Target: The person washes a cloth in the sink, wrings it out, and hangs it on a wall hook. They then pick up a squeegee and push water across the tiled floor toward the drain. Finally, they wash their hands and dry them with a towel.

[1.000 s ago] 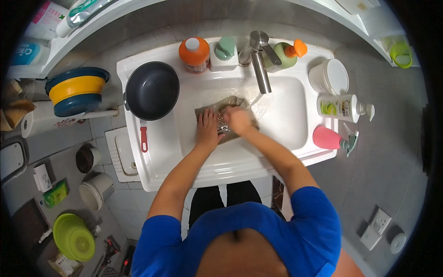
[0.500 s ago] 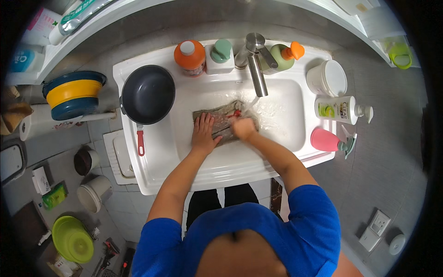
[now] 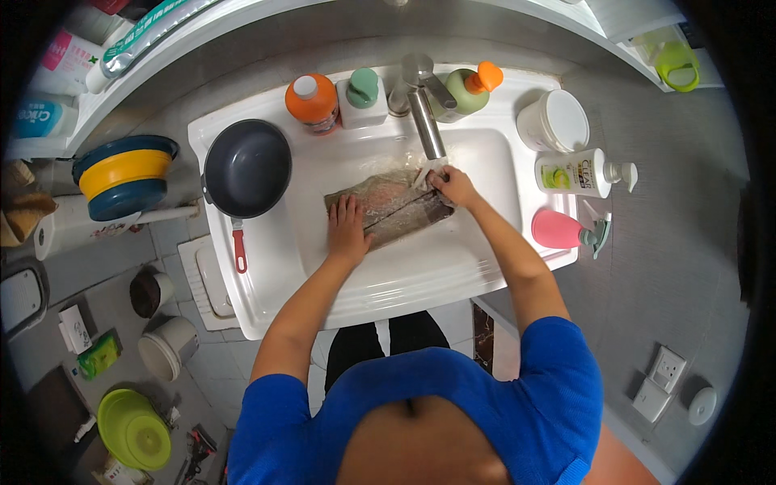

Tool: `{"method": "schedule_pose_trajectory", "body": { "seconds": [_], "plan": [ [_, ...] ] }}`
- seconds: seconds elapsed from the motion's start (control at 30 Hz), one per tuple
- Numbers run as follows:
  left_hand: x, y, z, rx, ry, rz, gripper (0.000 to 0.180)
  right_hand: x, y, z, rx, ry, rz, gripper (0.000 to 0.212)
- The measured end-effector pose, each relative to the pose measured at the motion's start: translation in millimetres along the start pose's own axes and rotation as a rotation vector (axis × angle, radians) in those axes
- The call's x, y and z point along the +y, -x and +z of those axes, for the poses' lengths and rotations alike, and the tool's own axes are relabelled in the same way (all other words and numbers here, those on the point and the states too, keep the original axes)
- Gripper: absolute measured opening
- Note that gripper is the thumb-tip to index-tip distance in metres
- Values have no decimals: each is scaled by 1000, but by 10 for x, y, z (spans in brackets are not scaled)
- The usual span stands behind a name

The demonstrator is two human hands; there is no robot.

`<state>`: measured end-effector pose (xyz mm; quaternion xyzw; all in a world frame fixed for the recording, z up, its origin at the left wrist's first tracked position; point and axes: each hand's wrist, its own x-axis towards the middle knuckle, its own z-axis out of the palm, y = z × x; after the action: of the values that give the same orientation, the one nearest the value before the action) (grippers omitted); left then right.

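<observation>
In the white sink lies a flat, wet, grey-brown slab with a pinkish upper face and a dark line running along it. It resembles a split fish, but I cannot tell for certain. My left hand rests flat on its left end, fingers stretched out. At its far right corner, right below the metal faucet, my right hand has its fingers curled together. Whitish water streams by these fingertips, and what they hold, if anything, is hidden.
Along the rim stand a dark pan, an orange bottle, a white dispenser, a green pump bottle, a white tub, a white pump bottle and a pink spray bottle. A red-handled tool lies near the pan.
My right hand has moved from the slab's middle to its far right corner under the faucet. The red patch beside it no longer shows. My left hand stays on the slab.
</observation>
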<state>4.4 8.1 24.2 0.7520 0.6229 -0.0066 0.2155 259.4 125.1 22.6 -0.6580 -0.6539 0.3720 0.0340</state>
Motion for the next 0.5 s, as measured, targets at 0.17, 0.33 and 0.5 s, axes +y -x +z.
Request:
{"method": "schedule_pose_trajectory", "body": {
  "seconds": [0.17, 0.33, 0.5],
  "plan": [
    [446, -433, -386, 281, 769, 161, 46, -390, 132, -168, -365, -455, -398, 26],
    [435, -452, -627, -12, 988, 214, 39, -786, 511, -417, -549, -736, 20, 17],
    [238, -151, -972, -7, 723, 126, 20, -562, 733, -637, -55, -968, 323, 11]
  ]
}}
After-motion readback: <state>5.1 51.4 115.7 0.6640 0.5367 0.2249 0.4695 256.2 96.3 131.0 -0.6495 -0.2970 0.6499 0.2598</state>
